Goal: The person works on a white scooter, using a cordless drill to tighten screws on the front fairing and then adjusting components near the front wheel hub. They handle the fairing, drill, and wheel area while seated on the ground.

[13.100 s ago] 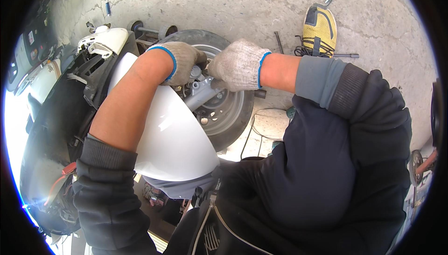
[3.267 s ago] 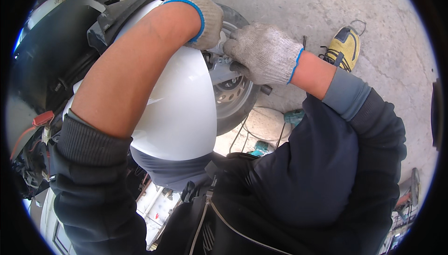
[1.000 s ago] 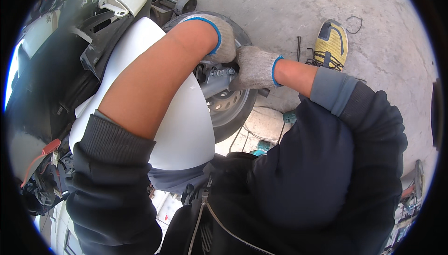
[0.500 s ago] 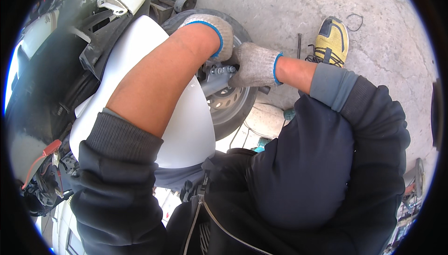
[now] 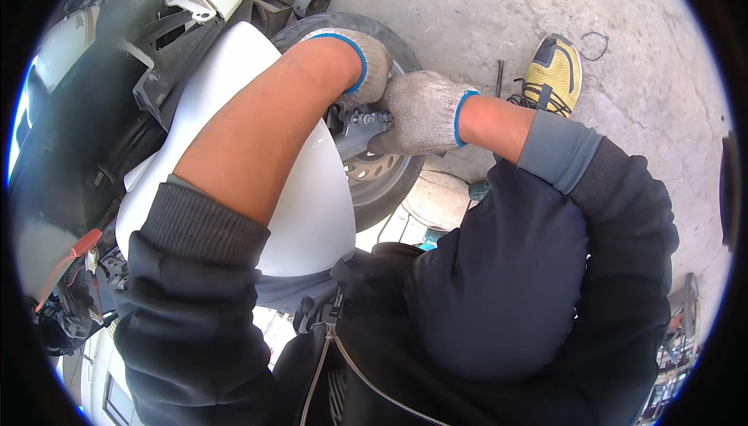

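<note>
Both my hands wear knitted grey-white gloves with blue cuffs and meet at a car's front wheel. My left hand (image 5: pixel 372 64) reaches over a white fender (image 5: pixel 304 208), its fingers hidden behind the wrist and the other glove. Close against it, my right hand (image 5: pixel 421 114) is closed beside the grey suspension strut (image 5: pixel 356 142); what its curled fingers grip is hidden. Bolts with threaded ends (image 5: pixel 372 118) show on the strut bracket, just left of the right glove. Behind the hands stands the wheel, with a dark tyre (image 5: pixel 382 212) and a steel rim (image 5: pixel 374 167).
A small-wheeled floor jack (image 5: pixel 296 1) stands beyond the tyre. On the concrete lie a metal rod (image 5: pixel 499 77) and a thin loop of cord (image 5: pixel 595 46). My yellow shoe (image 5: pixel 555 75) is at right. Nearer me sit a pale round object (image 5: pixel 436 198) and a teal object (image 5: pixel 431 239).
My right hand has turned slightly, its lower fingers shifting left toward the strut. My left hand stays almost in place, slightly lower. The view has shifted a little.
</note>
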Motion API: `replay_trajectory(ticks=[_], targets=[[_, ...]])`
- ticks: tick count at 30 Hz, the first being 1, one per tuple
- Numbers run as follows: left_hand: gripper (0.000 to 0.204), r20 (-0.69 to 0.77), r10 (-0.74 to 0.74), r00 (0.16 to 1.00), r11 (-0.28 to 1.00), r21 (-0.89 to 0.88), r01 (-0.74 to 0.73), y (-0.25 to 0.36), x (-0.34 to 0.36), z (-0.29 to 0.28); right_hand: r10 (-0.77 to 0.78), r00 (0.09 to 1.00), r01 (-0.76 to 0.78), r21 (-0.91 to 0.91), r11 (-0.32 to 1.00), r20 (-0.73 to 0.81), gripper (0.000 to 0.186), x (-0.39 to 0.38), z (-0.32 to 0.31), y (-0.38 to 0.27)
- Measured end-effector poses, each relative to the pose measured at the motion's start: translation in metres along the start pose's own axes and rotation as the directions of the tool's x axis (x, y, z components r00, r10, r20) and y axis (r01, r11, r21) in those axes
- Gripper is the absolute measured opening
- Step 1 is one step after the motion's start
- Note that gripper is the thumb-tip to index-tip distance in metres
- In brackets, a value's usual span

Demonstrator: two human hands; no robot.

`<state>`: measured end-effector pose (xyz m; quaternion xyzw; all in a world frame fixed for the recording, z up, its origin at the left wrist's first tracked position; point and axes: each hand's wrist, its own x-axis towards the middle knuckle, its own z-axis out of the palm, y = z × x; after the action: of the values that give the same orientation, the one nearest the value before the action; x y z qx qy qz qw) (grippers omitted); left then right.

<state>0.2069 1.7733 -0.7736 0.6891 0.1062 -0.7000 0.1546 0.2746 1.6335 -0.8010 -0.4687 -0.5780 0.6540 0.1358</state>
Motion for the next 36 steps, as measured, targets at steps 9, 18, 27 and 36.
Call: replay_trajectory(ticks=[9, 18, 27, 36], targets=[[0.039, -0.011, -0.026, 1.000, 0.997, 0.079, 0.027, -0.009, 0.002, 0.004, -0.257, 0.944, 0.196, -0.277, 0.941, -0.205, 0.029, -0.015, 0.001, -0.012], [0.033, 0.027, -0.087, 0.996, 0.983, 0.165, 0.081, 0.005, -0.017, -0.003, -0.416, 0.880, 0.238, -0.546, 0.803, -0.229, 0.017, -0.014, 0.014, -0.010], [0.036, 0.070, -0.093, 0.993, 0.982, 0.169, 0.081, 0.002, -0.017, -0.015, -0.256, 0.946, 0.151, -0.427, 0.891, -0.199, 0.020, -0.014, 0.012, -0.021], [0.037, 0.049, -0.118, 0.992, 0.987, 0.113, 0.112, 0.007, -0.018, -0.010, 0.012, 0.997, -0.026, -0.170, 0.985, -0.080, 0.043, -0.014, 0.007, -0.019]])
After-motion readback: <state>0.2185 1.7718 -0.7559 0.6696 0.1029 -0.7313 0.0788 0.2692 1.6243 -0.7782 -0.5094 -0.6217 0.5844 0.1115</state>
